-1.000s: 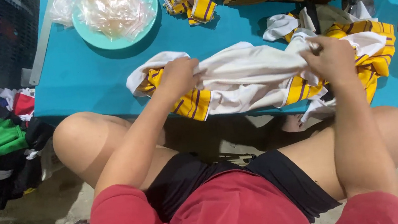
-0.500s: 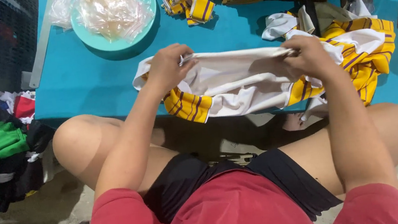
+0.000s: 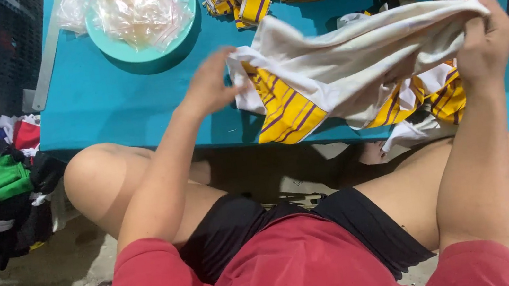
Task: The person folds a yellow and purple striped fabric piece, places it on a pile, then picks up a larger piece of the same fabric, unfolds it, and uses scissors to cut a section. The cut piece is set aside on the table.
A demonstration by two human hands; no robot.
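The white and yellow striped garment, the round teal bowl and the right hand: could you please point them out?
white and yellow striped garment (image 3: 347,54), head view, white middle panel.
round teal bowl (image 3: 120,51), head view, lower rim.
right hand (image 3: 484,37), head view, back of hand.
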